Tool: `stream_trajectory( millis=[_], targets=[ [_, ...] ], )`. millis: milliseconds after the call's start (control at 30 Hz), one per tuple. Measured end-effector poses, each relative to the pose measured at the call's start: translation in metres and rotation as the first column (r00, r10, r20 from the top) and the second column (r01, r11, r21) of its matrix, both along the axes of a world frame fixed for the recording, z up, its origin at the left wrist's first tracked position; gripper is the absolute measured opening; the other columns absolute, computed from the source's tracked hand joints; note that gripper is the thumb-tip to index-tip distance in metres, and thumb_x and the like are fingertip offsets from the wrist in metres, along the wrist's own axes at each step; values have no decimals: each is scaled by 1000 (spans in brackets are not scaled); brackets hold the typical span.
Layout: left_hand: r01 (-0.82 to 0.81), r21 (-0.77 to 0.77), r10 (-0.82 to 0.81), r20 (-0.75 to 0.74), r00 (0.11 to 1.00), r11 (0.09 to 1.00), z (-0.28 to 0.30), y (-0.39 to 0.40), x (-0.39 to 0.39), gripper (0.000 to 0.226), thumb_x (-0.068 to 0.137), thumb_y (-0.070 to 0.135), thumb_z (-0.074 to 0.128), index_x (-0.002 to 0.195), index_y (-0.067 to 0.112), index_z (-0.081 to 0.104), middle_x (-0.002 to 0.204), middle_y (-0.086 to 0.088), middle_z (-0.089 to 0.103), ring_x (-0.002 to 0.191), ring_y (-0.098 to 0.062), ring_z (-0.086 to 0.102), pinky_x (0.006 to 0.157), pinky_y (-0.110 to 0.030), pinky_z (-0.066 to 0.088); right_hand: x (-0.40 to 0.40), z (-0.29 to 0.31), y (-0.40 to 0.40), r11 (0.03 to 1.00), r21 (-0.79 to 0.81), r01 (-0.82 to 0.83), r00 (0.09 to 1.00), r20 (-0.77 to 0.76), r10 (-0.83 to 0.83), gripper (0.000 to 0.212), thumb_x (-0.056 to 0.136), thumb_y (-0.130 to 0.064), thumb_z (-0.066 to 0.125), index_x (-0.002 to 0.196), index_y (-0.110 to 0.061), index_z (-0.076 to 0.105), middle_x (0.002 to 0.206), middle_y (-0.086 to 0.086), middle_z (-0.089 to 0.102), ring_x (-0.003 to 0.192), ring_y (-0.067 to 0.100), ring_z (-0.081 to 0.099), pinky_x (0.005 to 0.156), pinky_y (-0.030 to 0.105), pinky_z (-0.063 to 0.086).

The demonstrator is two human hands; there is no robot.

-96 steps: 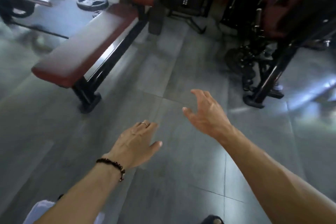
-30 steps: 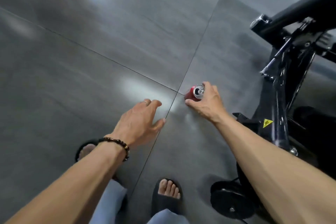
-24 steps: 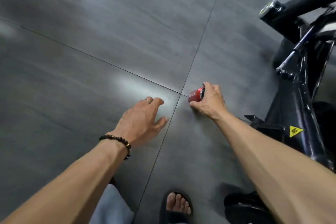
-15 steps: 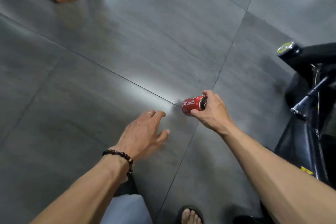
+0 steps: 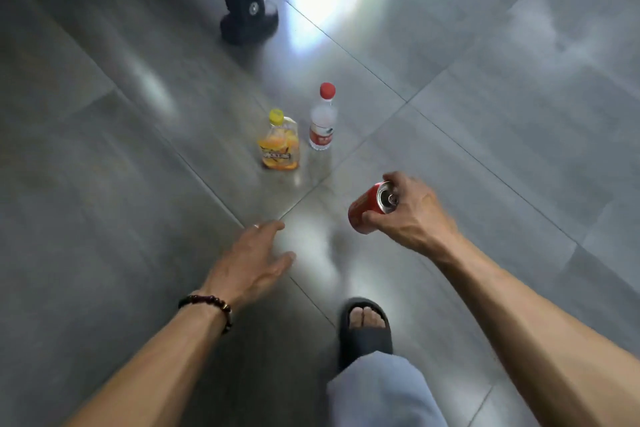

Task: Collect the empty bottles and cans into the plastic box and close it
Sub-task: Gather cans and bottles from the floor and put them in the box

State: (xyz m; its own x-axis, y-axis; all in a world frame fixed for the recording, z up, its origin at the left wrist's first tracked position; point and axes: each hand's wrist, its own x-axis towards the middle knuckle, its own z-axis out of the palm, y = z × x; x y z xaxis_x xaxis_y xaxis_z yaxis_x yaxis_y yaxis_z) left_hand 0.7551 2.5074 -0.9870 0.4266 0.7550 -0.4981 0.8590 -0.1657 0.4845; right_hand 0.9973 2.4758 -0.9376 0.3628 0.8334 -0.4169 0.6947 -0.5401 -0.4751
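The right hand (image 5: 412, 215) holds a red can (image 5: 369, 208) in the air above the grey floor (image 5: 485, 97), fingers and thumb curled around its body, with the opened top turned toward the camera and the long axis tilted down and to the left. The left hand (image 5: 251, 262) holds nothing; its fingers are stretched forward and a little apart. Ahead of both hands two bottles stand upright and just beside each other: an orange bottle (image 5: 280, 144) with a yellow cap, and a clear bottle (image 5: 322, 120) with a red cap to its right. They lie forward and slightly right of the left fingertips, and this free hand seems better placed to take one. Around the bottles the floor is open on all sides; only the black foot of a machine (image 5: 247, 15) stands farther behind them. The plastic box is not visible here.
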Motion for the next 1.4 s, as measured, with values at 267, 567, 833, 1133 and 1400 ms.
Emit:
stream_trajectory(
  millis=[267,567,833,1133,1400],
  targets=[
    [-351,278,344,76,936,894,-78,153,63,79,73,42,67,138,18,29,132,-8,42,123,-29,42,90,-43,45,42,-66,164,966,-64,-250,963,89,255,60,65,-37,78,117,-16,55,108,6,57,92,27,58,78,38,53],
    [-149,447,201,-71,977,882,-95,202,84,39,82,17,57,120,23,51,115,-6,50,105,-28,51,72,-39,47,45,-87,193,909,-142,-392,912,72,404,60,71,-44,77,121,-21,52,109,3,54,95,25,55,73,30,42],
    [-442,238,446,43,894,865,-3,87,13,36,85,31,56,120,22,53,123,-5,51,114,-27,50,88,-38,44,-24,-7,161,826,-147,-545,834,14,552,64,69,-44,77,123,-21,53,110,2,53,95,25,53,77,33,46],
    [-726,188,735,26,677,662,142,-81,-133,29,81,37,64,107,25,59,107,-1,53,104,-24,54,79,-34,46,-207,145,104,585,-100,-805,590,-38,806,76,68,-42,81,133,-19,49,118,4,54,107,27,56,84,31,45],
    [-947,246,963,119,241,207,256,-220,-230,36,81,29,65,116,35,59,102,12,42,107,-11,48,79,-16,33,-412,258,19,111,54,-992,109,-35,993,82,70,-45,79,140,-20,43,126,4,55,114,26,55,91,33,47]
  ],
)
